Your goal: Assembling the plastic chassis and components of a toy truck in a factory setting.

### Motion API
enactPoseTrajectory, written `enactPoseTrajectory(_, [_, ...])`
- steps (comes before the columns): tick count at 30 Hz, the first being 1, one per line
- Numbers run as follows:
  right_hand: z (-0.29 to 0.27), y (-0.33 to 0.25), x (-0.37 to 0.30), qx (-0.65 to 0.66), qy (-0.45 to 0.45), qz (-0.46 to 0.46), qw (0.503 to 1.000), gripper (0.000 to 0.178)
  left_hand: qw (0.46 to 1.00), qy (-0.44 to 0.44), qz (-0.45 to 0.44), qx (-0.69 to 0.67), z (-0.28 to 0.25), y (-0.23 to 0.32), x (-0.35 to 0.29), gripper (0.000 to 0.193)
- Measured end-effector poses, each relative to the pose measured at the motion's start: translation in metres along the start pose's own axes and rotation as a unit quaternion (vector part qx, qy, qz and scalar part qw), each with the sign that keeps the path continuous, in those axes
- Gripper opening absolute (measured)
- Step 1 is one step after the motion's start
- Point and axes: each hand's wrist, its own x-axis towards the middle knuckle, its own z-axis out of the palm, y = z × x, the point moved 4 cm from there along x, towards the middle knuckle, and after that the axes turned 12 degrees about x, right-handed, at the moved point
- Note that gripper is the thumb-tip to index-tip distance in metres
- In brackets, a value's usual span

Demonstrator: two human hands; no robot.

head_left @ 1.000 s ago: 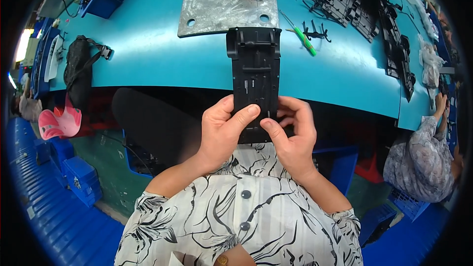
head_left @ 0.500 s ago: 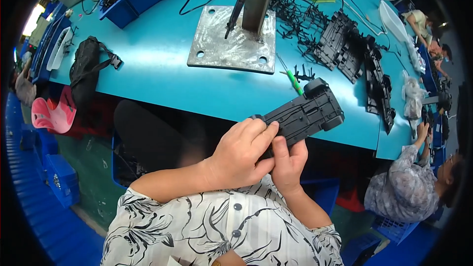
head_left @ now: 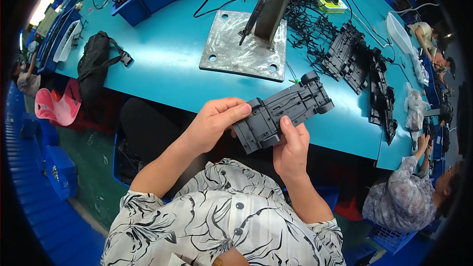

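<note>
A black plastic toy car chassis with wheels at its corners is held in front of me, its detailed underside facing up, tilted over the table's near edge. My left hand grips its near left end, thumb on top and fingers beneath. My right hand closes on the near long side, thumb pressed on the underside. Beyond the chassis, a thin tool lies on the table, mostly hidden by it.
A steel base plate with an upright post stands ahead. More black chassis parts and a heap of small black pieces lie to its right. A black bag rests at left. A co-worker sits at right.
My left hand has moved left from the chassis's middle to its near end, uncovering more of the underside. The right thumb now lies flat on it. The view has shifted slightly.
</note>
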Motion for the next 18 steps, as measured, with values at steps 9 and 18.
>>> enactPoseTrajectory(9, [0.023, 0.006, 0.018, 0.024, -0.066, 0.102, 0.992, 0.027, 0.997, 0.015, 0.044, -0.065, -0.018, 0.001, 0.009, 0.033])
enactPoseTrajectory(18, [0.035, 0.019, 0.044, -0.007, -0.095, 0.092, 0.991, 0.021, 0.993, 0.045, 0.031, -0.108, -0.032, 0.011, 0.023, 0.038])
